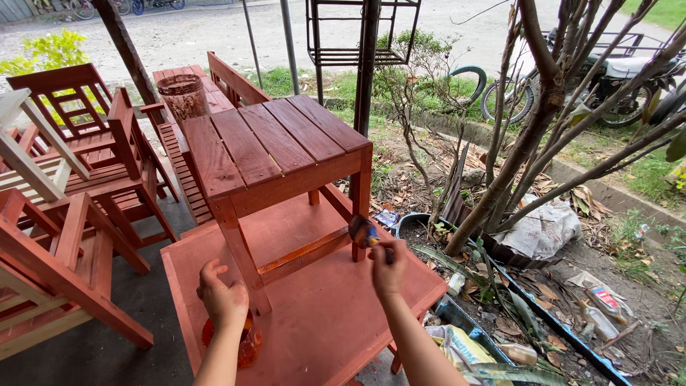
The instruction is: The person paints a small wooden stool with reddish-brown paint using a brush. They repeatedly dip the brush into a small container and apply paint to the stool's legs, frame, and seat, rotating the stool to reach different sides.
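A small reddish-brown wooden table (275, 143) stands on top of a larger flat table (321, 314) of the same colour. My right hand (387, 266) grips a paintbrush (364, 231) whose bristles touch the small table's front right leg near its foot. My left hand (223, 297) rests on a round orange container of stain (246, 347) that sits on the larger table beside the front left leg. The container is mostly hidden under my hand.
Several stained wooden chairs (86, 164) stand at left, and a bench with a wire basket (182, 93) behind. At right are a bare tree (529, 136), dry leaves, bottles and litter (593, 307). A motorbike (607, 78) is parked at back right.
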